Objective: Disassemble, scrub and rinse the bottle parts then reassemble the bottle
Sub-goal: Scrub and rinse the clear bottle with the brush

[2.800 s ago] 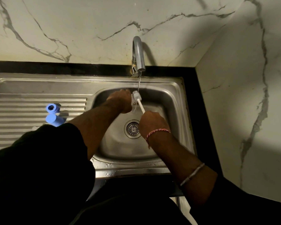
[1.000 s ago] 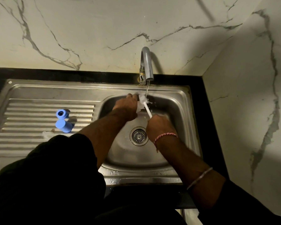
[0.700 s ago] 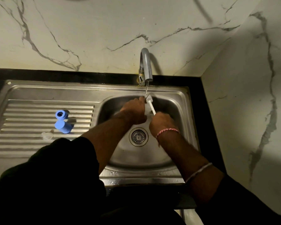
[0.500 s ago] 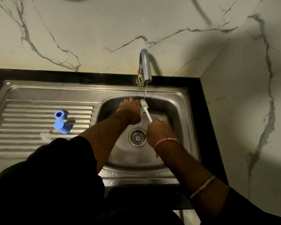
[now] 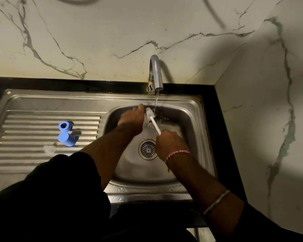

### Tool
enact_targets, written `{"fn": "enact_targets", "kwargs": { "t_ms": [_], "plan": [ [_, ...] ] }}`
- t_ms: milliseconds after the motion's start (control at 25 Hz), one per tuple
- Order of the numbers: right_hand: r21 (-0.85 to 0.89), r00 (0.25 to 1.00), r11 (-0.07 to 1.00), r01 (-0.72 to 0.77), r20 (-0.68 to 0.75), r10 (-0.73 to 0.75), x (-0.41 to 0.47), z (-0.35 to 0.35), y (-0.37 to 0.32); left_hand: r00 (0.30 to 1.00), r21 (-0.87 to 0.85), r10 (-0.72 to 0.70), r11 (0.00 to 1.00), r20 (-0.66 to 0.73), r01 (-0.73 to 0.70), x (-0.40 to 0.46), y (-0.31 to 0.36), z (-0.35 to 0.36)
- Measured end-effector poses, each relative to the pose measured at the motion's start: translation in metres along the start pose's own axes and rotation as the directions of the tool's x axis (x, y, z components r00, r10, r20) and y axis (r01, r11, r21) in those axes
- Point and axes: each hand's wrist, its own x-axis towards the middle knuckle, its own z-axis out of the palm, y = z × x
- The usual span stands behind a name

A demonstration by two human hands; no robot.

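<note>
Steel sink (image 5: 196,109) is filling most of the bench, its ribbed drainboard (image 5: 42,119) lying to the left and its bowl to the right under the tap (image 5: 155,70), which is running a thin stream. Arms in dark sleeves are reaching over the bowl. The right hand (image 5: 171,142) is gripping the white handle of a brush (image 5: 151,117), its bristle head pointing up and away, just beside the stream. The left hand (image 5: 132,117) is sitting close against the brush head with one finger pointing toward the back rim; something clear appears to be held there, but whether the fingers are curling round a bottle part cannot be told, since the back of the hand is hiding it and water is splashing.

On the drainboard, well apart from the hands, two blue parts are waiting: a ring-shaped collar (image 5: 65,125) and, just in front of it, a cap (image 5: 66,139). A small clear piece (image 5: 49,148), possibly the teat, is lying near the cap.

Judging by this, the scrub-and-rinse step is in hand, with disassembly done and reassembly not yet begun. The next move is likely calling for a full rinse under the stream, then setting that part aside and fetching a blue part.
</note>
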Motion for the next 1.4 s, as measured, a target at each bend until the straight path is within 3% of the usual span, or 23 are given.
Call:
{"fn": "enact_targets", "kwargs": {
  "t_ms": [80, 200, 320, 440, 520, 600, 760, 880, 1000, 1200, 1320, 1400],
  "plan": [
    [0.019, 1.0, 1.0, -0.016, -0.009, 0.016, -0.002, 0.003, 0.002, 1.0, -0.071, -0.018, 0.997, 0.018, 0.019, 0.001, -0.006, 0.005],
    [0.124, 0.994, 0.987, -0.099, -0.043, 0.105, 0.021, 0.008, 0.005, 1.0, -0.359, 0.018, 0.933, 0.009, -0.013, -0.003, -0.003, 0.02],
    [0.315, 0.97, 0.918, -0.242, 0.111, 0.218, 0.031, 0.014, 0.016, 0.998, -0.579, -0.02, 0.814, 0.055, 0.048, -0.016, -0.005, 0.036],
    [0.24, 0.957, 0.94, -0.242, 0.219, 0.19, 0.024, 0.033, 0.042, 0.979, -0.744, -0.105, 0.636, 0.177, 0.203, -0.03, -0.013, 0.053],
    [0.186, 0.949, 0.949, -0.254, 0.237, 0.207, 0.017, 0.046, 0.059, 0.961, -0.753, -0.111, 0.6, 0.255, 0.269, -0.041, -0.023, 0.066],
    [0.139, 0.944, 0.958, -0.25, 0.254, 0.21, 0.011, 0.057, 0.072, 0.958, -0.721, -0.131, 0.635, 0.253, 0.277, -0.051, -0.037, 0.077],
    [-0.133, 0.977, 0.985, -0.115, 0.165, 0.136, -0.002, 0.075, 0.082, 0.974, -0.503, -0.144, 0.837, 0.175, 0.214, -0.075, -0.067, 0.078],
    [-0.171, 0.991, 0.983, -0.064, 0.102, 0.082, -0.012, 0.077, 0.078, 0.974, -0.412, -0.089, 0.895, 0.208, 0.17, -0.086, -0.072, 0.076],
    [-0.188, 0.998, 0.982, 0.023, 0.063, -0.011, -0.012, 0.074, 0.078, 0.976, -0.454, -0.12, 0.87, 0.182, 0.192, -0.093, -0.069, 0.074],
    [-0.127, 0.996, 0.99, 0.054, 0.081, -0.044, -0.002, 0.057, 0.096, 0.978, -0.587, -0.18, 0.783, 0.109, 0.209, -0.099, -0.049, 0.039],
    [-0.083, 0.996, 0.995, 0.054, 0.082, -0.047, 0.001, 0.044, 0.109, 0.99, -0.667, -0.095, 0.731, 0.105, 0.141, -0.093, -0.04, -0.018],
    [-0.097, 0.992, 0.991, 0.088, 0.094, -0.079, 0.005, 0.033, 0.118, 0.991, -0.643, -0.015, 0.76, 0.13, 0.095, -0.09, -0.036, -0.067]
  ]
}}
